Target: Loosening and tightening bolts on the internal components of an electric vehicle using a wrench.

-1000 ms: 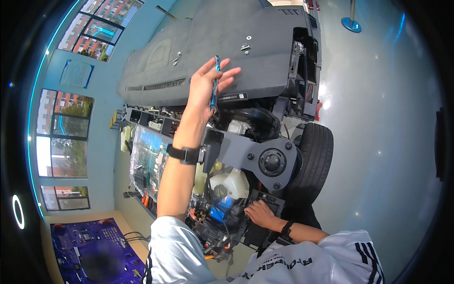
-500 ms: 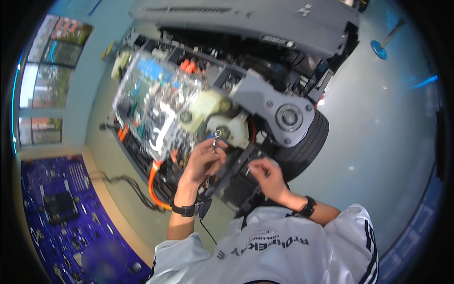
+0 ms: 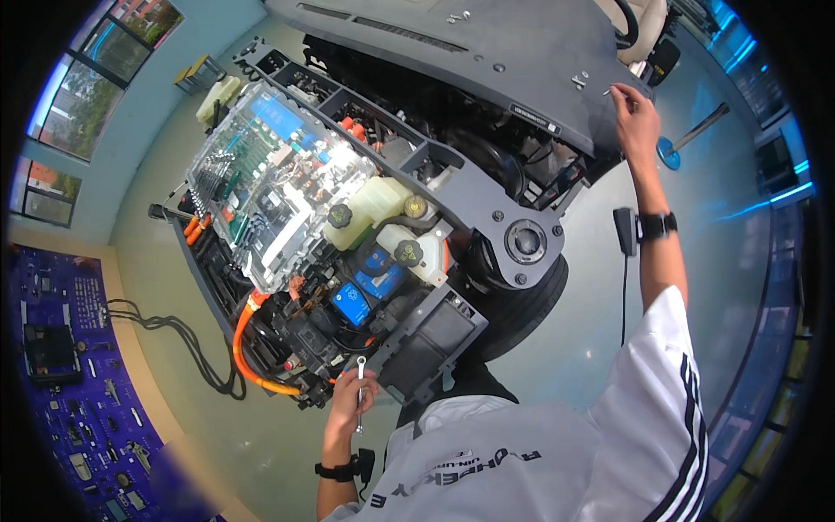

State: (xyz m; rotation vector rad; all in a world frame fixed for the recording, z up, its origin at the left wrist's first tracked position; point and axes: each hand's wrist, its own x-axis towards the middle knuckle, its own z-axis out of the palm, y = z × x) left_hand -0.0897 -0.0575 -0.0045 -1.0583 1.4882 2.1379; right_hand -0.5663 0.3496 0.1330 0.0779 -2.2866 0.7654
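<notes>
My left hand (image 3: 348,407) is closed round a silver combination wrench (image 3: 360,393), low at the front of the stripped-down car. The wrench's ring end points up past my fingers, beside a dark plastic part (image 3: 426,345). My right hand (image 3: 637,122) is stretched far out over the right end of the grey dashboard panel (image 3: 539,61). Its fingertips pinch a small metal bolt (image 3: 608,92). Several loose bolts (image 3: 579,82) lie on the panel just left of these fingers, and more bolts (image 3: 458,17) lie farther left on it.
A clear-covered electronics unit (image 3: 278,191), pale coolant tanks (image 3: 383,204) and a thick orange cable (image 3: 240,344) fill the car's front. The tyre (image 3: 531,313) is on the right. Black cables (image 3: 174,322) cross the floor near a purple tool board (image 3: 78,374). A blue-based post (image 3: 668,153) stands beyond my right arm.
My right hand has moved from near my chest far up and right to the panel, carrying the small bolt. My left hand has lowered with the wrench, away from the coolant tanks. The view has shifted.
</notes>
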